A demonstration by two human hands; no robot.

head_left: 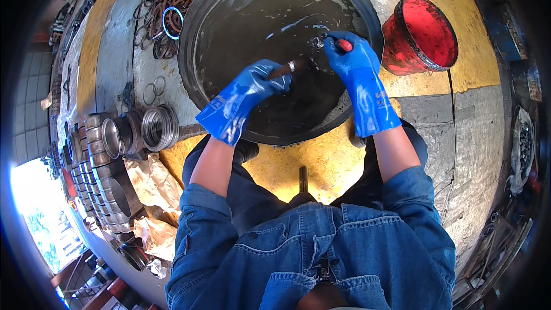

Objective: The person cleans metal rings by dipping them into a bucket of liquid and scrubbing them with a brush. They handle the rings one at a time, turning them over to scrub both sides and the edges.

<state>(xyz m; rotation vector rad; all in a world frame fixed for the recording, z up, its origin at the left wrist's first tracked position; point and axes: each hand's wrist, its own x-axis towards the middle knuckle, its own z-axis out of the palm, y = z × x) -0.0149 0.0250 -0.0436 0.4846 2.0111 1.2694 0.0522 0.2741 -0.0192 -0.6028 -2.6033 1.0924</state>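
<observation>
The left hand [261,79] grips a brown rod [281,71], the right hand [353,59] a red handle [344,45]; slippery wet gloves [369,100] could drop either into the tub [189,51].

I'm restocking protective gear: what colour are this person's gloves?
The left glove and right glove are both blue, best seen in the head view.

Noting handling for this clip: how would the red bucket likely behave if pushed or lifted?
The bucket would probably feel light, since nothing shows inside it. It may tip easily, its base looking narrower than its mouth. Its dark smears might make it slippery.
</observation>
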